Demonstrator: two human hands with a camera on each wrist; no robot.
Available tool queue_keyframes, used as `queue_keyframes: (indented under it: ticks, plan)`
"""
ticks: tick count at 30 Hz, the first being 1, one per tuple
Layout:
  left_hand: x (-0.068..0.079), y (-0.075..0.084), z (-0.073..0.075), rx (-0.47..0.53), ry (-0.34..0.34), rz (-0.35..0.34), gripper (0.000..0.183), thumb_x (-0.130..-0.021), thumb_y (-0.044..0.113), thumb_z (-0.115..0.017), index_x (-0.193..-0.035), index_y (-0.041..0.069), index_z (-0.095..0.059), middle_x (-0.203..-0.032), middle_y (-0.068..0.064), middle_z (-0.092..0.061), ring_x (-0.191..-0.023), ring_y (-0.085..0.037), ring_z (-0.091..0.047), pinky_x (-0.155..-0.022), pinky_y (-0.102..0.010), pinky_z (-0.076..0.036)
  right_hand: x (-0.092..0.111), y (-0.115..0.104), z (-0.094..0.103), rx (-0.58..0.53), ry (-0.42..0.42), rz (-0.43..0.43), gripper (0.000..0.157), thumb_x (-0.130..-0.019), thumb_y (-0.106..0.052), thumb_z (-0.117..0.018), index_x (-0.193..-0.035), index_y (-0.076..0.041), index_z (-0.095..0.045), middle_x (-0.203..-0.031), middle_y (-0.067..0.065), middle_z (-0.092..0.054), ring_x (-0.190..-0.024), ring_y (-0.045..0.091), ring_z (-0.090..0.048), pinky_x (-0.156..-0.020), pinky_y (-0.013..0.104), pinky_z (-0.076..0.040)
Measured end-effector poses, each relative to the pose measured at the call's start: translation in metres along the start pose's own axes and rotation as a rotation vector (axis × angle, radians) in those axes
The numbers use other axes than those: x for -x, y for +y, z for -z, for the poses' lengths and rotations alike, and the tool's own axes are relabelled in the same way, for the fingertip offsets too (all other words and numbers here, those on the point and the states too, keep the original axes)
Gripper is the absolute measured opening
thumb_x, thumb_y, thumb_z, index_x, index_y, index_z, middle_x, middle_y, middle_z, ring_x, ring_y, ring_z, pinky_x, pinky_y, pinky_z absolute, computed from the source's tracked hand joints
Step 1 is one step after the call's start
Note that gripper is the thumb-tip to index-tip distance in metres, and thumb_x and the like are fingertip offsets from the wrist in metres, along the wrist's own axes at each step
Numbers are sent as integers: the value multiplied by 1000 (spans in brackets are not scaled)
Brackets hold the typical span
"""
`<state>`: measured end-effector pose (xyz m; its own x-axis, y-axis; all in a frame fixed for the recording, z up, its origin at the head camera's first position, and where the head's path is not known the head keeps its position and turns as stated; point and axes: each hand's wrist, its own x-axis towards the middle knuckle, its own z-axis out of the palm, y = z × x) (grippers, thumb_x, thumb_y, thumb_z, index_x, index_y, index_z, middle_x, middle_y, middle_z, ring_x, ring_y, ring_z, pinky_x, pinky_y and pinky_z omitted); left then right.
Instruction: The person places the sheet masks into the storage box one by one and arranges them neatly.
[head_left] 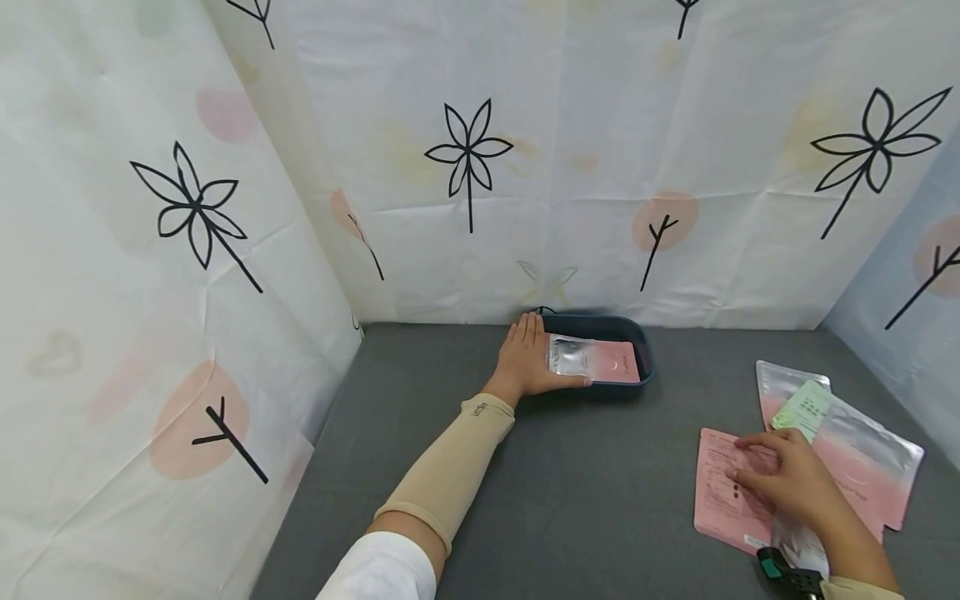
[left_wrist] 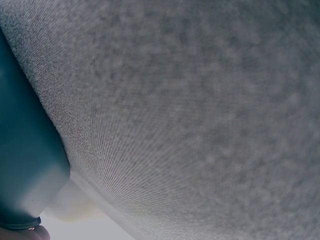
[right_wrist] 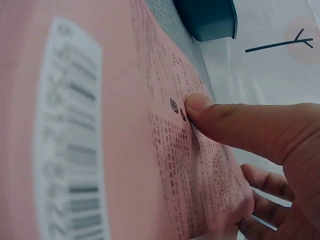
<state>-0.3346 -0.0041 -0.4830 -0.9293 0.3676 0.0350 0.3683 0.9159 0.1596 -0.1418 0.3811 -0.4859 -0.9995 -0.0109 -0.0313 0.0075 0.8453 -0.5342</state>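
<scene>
A dark blue basin point(head_left: 647, 354) stands at the back of the table, with a pink and silver sachet, looking like a sheet mask packet point(head_left: 615, 360), lying inside. My left hand point(head_left: 528, 358) rests on its left end, fingers straight and thumb along the front rim. At the right, my right hand point(head_left: 798, 479) pinches a pink printed sheet mask packet point(head_left: 723, 492). In the right wrist view the thumb point(right_wrist: 235, 120) presses its printed face, while other fingers sit behind its edge. The left wrist view shows the basin's outer wall point(left_wrist: 25, 145) and a fingertip at its rim.
Several more pink and silver packets point(head_left: 873, 458) overlap under and beside the right hand, with a pale green packet or card point(head_left: 804, 408) among them. Grey cloth point(head_left: 600, 492) covers the table. A patterned white curtain point(head_left: 570, 167) hangs behind and at the sides.
</scene>
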Motion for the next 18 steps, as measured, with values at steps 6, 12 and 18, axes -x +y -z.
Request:
queue_keyframes:
  ticks: [6, 12, 18]
  plan:
    - [1, 0, 1, 9, 8, -6, 143, -75, 97, -56, -171, 4, -5, -180, -13, -8, -168, -25, -5, -137, -42, -7, 0, -4, -1, -37, 13, 13, 45, -87, -25, -89, -121, 2, -76, -135, 36, -43, -117, 55, -46, -91, 67, -41]
    - [-1, -1, -1, 7, 15, -10, 143, -75, 98, -55, -171, 5, -5, -180, -13, -8, -168, -26, -6, -137, -43, -8, 1, -9, -1, -51, 63, 45, 30, -89, -16, -86, -113, 1, -81, -136, 30, -48, -117, 50, -50, -86, 36, -43]
    - [-3, -2, -1, 8, -13, -3, 143, -75, 98, -55, -171, 6, -2, -181, -12, -5, -169, -25, -3, -137, -43, -6, 0, -13, 0, -42, 129, 66, 20, -89, -7, -83, -107, 1, -83, -144, 34, -51, -126, 59, -51, -93, 42, -53]
